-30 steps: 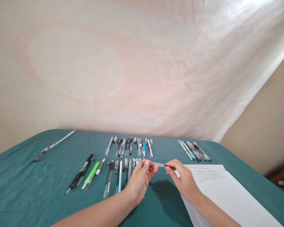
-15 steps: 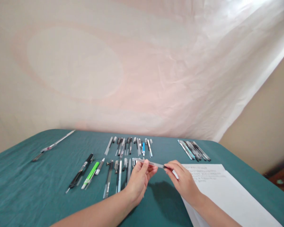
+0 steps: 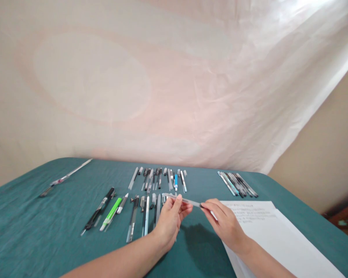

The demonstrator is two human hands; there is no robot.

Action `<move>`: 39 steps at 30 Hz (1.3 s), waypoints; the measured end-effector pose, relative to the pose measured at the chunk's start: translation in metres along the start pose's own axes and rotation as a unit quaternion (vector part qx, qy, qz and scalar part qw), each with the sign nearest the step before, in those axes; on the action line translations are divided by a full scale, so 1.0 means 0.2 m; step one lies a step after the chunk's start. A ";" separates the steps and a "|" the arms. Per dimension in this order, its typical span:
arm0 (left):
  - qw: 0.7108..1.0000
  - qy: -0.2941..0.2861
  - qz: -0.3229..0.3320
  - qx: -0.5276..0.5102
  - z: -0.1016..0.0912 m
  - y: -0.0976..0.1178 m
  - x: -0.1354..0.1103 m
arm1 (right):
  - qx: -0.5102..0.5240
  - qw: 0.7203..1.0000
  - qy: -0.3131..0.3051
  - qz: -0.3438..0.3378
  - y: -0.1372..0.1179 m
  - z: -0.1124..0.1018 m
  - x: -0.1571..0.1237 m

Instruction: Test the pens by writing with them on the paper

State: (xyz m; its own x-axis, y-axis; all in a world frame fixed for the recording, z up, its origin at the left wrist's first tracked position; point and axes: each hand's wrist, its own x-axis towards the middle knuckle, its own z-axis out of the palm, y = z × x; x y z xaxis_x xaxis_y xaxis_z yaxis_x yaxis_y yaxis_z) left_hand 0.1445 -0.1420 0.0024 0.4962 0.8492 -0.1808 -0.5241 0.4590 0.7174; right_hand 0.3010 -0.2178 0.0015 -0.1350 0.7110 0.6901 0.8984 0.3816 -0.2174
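A slim translucent pen (image 3: 188,201) is held nearly level between both hands above the table. My left hand (image 3: 171,218) is closed, its thumb and fingers pinching the pen's barrel toward the left end. With thumb and forefinger, my right hand (image 3: 224,222) grips the dark right end of the same pen. Its very tip is hidden by those fingers. Just left of my left hand lie a light blue pen (image 3: 146,216) and a black-and-clear pen (image 3: 132,220), with loose caps among them. My forearm and hand cover part of this row.
Disassembled pens and caps, including a blue piece (image 3: 176,182), form a farther row. A bundle of pens (image 3: 237,184) lies at the back right, above white paper (image 3: 284,239) with writing. Leftward are a green pen (image 3: 110,214), a large black pen (image 3: 98,211) and a long thin item (image 3: 69,175).
Almost nothing differs. My right hand has shifted very slightly left at the pen's end; my left hand and the pen stay in place.
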 end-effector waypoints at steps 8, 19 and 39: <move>1.000 -0.003 0.013 0.017 -0.01 -0.01 0.01 | -0.006 1.000 0.001 -0.008 0.00 0.00 -0.01; 0.999 -0.019 0.029 0.030 -0.01 -0.01 0.01 | 0.029 0.996 -0.043 0.077 -0.02 0.00 0.01; 0.998 -0.038 0.031 0.040 0.00 -0.02 -0.02 | 0.140 0.954 -0.121 0.234 -0.04 -0.02 0.02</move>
State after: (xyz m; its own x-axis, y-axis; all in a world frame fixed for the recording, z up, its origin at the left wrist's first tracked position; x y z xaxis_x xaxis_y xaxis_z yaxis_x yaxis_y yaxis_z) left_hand 0.1452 -0.1464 0.0014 0.5171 0.8517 -0.0849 -0.4994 0.3808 0.7782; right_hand 0.2940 -0.2206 0.0084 0.1316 0.9448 0.3000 0.7418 0.1069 -0.6620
